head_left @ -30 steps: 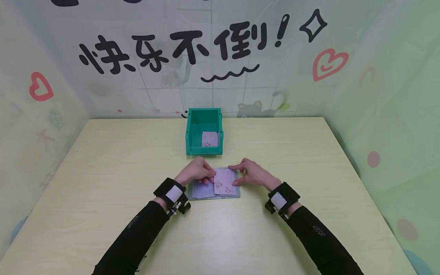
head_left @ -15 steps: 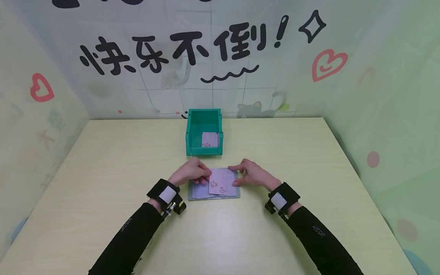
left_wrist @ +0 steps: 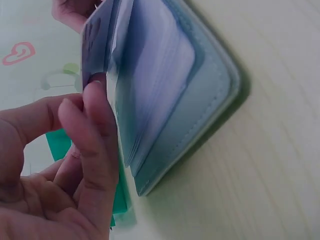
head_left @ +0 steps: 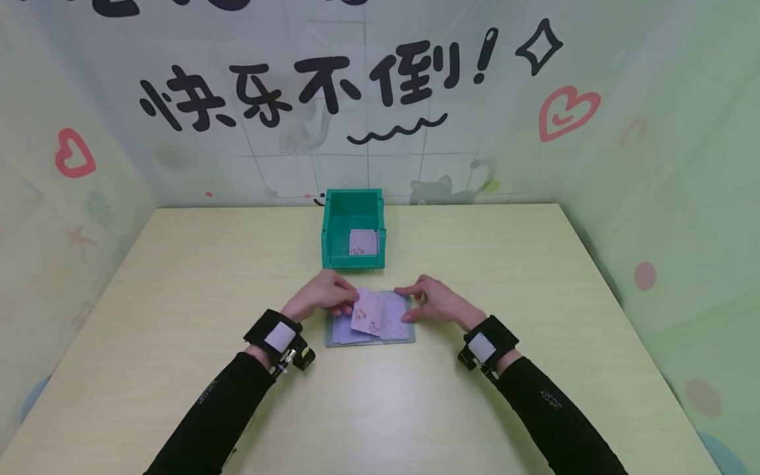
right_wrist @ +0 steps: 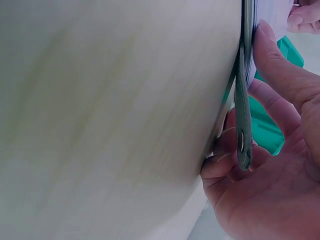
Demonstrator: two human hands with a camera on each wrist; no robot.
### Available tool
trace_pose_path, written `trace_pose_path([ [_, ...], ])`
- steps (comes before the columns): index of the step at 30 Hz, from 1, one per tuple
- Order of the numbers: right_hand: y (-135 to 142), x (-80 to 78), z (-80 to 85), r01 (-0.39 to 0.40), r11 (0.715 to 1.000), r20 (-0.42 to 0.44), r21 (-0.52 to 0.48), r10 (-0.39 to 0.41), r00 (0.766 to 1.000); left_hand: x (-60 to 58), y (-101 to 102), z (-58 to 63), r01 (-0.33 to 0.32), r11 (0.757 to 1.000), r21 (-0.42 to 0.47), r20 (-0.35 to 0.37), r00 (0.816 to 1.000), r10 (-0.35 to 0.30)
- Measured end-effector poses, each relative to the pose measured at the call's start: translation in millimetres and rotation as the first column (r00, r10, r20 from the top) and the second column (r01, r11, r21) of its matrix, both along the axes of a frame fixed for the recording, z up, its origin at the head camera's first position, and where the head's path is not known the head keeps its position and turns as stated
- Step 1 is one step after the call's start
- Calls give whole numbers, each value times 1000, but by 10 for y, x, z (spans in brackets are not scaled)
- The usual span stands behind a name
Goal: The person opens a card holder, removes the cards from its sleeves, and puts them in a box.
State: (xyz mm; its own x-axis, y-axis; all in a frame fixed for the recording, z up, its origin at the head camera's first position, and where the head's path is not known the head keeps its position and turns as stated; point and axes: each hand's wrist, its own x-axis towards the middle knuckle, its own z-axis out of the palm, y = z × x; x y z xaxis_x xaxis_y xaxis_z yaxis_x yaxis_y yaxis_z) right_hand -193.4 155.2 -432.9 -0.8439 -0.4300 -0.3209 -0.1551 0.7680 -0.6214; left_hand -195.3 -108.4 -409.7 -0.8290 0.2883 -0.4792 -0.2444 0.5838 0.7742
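A grey-green card holder (head_left: 400, 341) lies open on the table, with lilac inner leaves on both sides. Between thumb and fingers, my left hand (head_left: 320, 293) pinches a pinkish card (head_left: 367, 313) with a small floral print by its left edge, tilted over the holder's middle. Stitched edging on the cover (left_wrist: 212, 90) and a stack of clear sleeves (left_wrist: 160, 75) show in the left wrist view. My right hand (head_left: 442, 303) grips the holder's right side, thumb on the leaves. A strap with a metal snap (right_wrist: 243, 135) sticks out beside its fingers in the right wrist view.
Behind the holder stands a green plastic bin (head_left: 353, 262) with pinkish cards (head_left: 363, 242) inside. Pale wooden tabletop (head_left: 505, 251) surrounds both. A printed backdrop (head_left: 267, 165) rises along the table's back and sides.
My left hand has moved left, drawing the printed card from the holder's right half toward its middle and tilting it. The right hand has stayed in place.
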Motion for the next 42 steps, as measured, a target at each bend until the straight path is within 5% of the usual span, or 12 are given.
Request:
trace_pose_path([
  [9, 8, 10, 5, -14, 1000, -12, -4, 13, 1000, -71, -66, 108, -11, 1000, -3, -23, 1000, 11],
  [21, 22, -10, -23, -5, 1000, -6, -29, 5, 1000, -183, -42, 319, -97, 992, 82, -187, 976, 111],
  [25, 20, -8, -23, -10, 1000, -13, -26, 9, 1000, -214, 14, 343, -152, 985, 79, -276, 947, 168],
  [34, 20, -9, -23, -18, 1000, -11, -20, 17, 1000, -373, 147, 316, -249, 968, 13, -512, 830, 220],
  [38, 18, -6, -25, -22, 1000, -12, -13, 22, 1000, -425, 212, 276, -288, 958, -1, -550, 800, 240],
  [42, 23, -9, -32, -25, 1000, -17, -9, 25, 1000, -473, 280, 227, -298, 955, 15, -549, 795, 257],
])
